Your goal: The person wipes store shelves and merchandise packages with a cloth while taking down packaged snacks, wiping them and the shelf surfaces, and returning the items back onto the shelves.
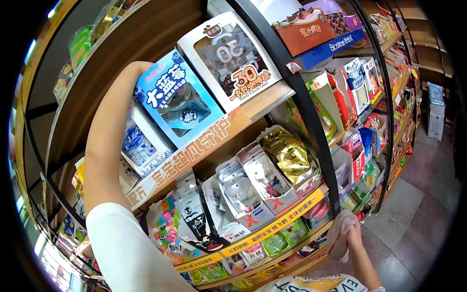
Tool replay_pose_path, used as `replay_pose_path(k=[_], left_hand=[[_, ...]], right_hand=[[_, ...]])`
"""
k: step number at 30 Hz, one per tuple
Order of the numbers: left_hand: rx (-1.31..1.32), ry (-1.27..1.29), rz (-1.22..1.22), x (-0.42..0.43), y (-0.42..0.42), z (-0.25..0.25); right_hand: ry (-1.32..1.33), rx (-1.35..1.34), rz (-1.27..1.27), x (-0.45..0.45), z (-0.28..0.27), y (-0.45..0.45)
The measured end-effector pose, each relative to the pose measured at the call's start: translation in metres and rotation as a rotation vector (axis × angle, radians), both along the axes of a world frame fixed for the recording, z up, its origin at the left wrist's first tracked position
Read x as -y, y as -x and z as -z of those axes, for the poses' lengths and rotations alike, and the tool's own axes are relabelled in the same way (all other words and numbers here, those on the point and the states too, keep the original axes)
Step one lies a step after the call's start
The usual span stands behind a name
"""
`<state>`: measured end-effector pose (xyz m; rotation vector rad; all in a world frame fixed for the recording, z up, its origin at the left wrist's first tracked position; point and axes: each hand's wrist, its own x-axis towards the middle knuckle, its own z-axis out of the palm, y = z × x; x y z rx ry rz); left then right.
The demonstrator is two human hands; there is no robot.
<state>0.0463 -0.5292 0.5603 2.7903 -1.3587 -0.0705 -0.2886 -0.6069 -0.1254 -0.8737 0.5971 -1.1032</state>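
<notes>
My left arm reaches up to the upper shelf, and my left hand (pixel 141 67) is behind the top edge of a blue candy box (pixel 177 100). Its fingers are hidden there, so I cannot see whether they grip the box. Right of that box stands a white coffee candy box (pixel 228 61) with a window, and to its left is a white box with blue print (pixel 143 141). Low at the right, my right hand (pixel 354 234) is closed around a crumpled greyish-pink cloth (pixel 340 236), near the shelf's black post.
The shelf below holds boxes of packets (pixel 248 190) and a gold bag (pixel 289 155). A black metal post (pixel 311 117) divides this unit from more stocked shelves on the right. Tiled floor (pixel 404 209) lies beyond, with a stack of white boxes (pixel 436 112).
</notes>
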Motion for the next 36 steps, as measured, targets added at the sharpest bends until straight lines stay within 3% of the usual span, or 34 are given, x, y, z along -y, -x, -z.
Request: replay_pose_path(k=[11,12,14,16,18,20,23,26,28,29,30,32,34,35,36], left_hand=[[0.052,0.047,0.178,-0.001,0.008,0.001],[0.127,0.049,0.220,0.000,0.009,-0.001],[0.592,0.099,0.140,-0.007,0.037,0.000],[0.582,0.542,0.155,-0.025,0.044,-0.009],[0.994,0.880,0.227,-0.049,0.051,-0.012],[1.389,1.079,0.430,-0.070,0.060,-0.008],[1.450,1.281,0.370,-0.105,0.093,0.021],[1.334,1.454,0.540,-0.141,0.101,0.037],[0.591,1.605,0.694,-0.154,0.110,0.056],[0.711,1.472,0.547,-0.163,0.115,0.071],[0.411,1.560,0.675,-0.156,0.124,0.096],[0.231,1.446,0.667,-0.151,0.119,0.141],[0.103,1.298,0.597,-0.143,0.132,0.208],[-0.051,1.359,0.488,-0.132,0.142,0.247],[-0.292,1.271,0.478,-0.130,0.148,0.283]], right_hand=[[-0.023,0.026,0.030,-0.003,-0.007,0.016],[-0.001,-0.021,0.031,-0.005,-0.009,0.020],[0.025,-0.064,0.040,-0.012,-0.008,0.027],[0.008,-0.006,0.079,-0.017,-0.005,0.032],[0.027,0.006,0.105,-0.020,0.010,0.033],[0.008,-0.016,0.105,-0.024,0.010,0.033],[0.010,-0.071,0.081,-0.034,0.013,0.031],[0.014,-0.111,0.061,-0.033,0.011,0.023],[0.036,-0.141,0.041,-0.034,0.008,0.020],[0.052,-0.142,0.022,-0.035,0.002,0.016],[0.065,-0.146,0.000,-0.036,0.000,0.014],[0.100,-0.123,-0.077,-0.038,-0.002,0.011],[0.094,-0.054,-0.116,-0.040,-0.003,0.005],[0.127,0.000,-0.186,-0.032,0.019,0.002],[0.201,0.075,-0.156,-0.046,-0.015,0.004]])
